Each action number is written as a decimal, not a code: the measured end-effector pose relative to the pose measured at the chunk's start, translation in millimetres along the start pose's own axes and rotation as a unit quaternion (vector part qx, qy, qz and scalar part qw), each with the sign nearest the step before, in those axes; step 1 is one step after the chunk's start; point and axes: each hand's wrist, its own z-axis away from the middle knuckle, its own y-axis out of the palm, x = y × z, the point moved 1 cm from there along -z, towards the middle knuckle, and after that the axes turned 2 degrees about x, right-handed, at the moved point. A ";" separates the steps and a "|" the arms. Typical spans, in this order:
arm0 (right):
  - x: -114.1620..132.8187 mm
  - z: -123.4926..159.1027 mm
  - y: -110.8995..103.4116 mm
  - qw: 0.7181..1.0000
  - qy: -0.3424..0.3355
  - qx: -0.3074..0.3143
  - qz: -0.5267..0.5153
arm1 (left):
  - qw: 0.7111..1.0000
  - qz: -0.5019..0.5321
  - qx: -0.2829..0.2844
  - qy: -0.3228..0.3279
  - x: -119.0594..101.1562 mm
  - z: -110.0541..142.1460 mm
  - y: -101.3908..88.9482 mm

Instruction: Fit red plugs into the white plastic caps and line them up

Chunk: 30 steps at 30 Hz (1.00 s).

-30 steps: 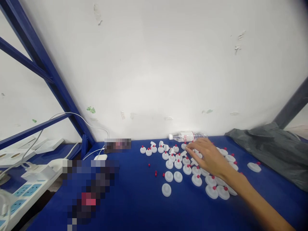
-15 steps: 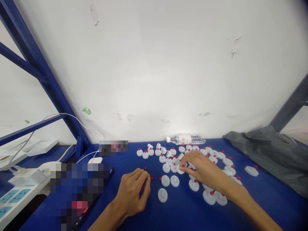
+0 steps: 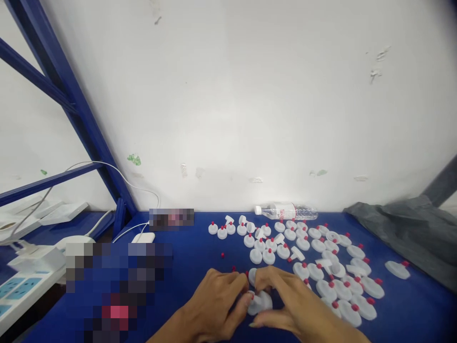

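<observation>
In front of me my left hand point(image 3: 223, 302) is closed, thumb and index finger pinching a small red cap point(image 3: 252, 296). Right beside it, my right hand point(image 3: 285, 300) curls its fingers and thumb around a round white plastic lid point(image 3: 263, 303). The two hands almost meet over this lid, and the fingers partly cover it. Behind the fingers another white disc point(image 3: 252, 276) shows in part. A few loose red caps, one a red cap point(image 3: 223, 255), lie beyond my left hand.
Many white lids with red tips point(image 3: 326, 288) spread across the blue table to the right. A clear plastic bottle point(image 3: 285, 211) lies by the wall. Dark grey sheeting point(image 3: 403, 233) covers the right edge. A power strip point(image 3: 21, 286) and cables are at left.
My right hand has come from the group of lids toward me and left, bringing a white lid to my left hand. My left hand has shifted right to meet it. The view has turned slightly.
</observation>
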 end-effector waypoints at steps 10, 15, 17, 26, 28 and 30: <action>-4.5 2.5 9.1 0.998 -0.025 -0.044 -0.036 | 0.995 0.095 0.014 0.002 -10.6 7.5 5.6; -5.4 2.4 0.1 0.986 -0.097 -0.095 0.100 | 0.934 0.283 -0.130 -0.174 -3.1 11.8 23.4; -11.3 2.7 -9.9 0.972 -0.099 -0.136 0.167 | 0.887 0.378 -0.104 -0.243 6.7 6.9 19.3; -10.2 1.7 -29.1 0.975 -0.065 -0.111 0.180 | 0.960 0.144 -0.102 -0.218 18.2 -6.0 -9.6; -3.7 2.3 -23.4 0.977 -0.079 -0.055 0.189 | 0.970 0.102 -0.076 -0.209 14.8 -6.7 -6.6; 0.0 2.9 -19.2 0.978 -0.075 -0.003 0.192 | 0.975 0.074 -0.057 -0.202 13.8 -7.1 -3.8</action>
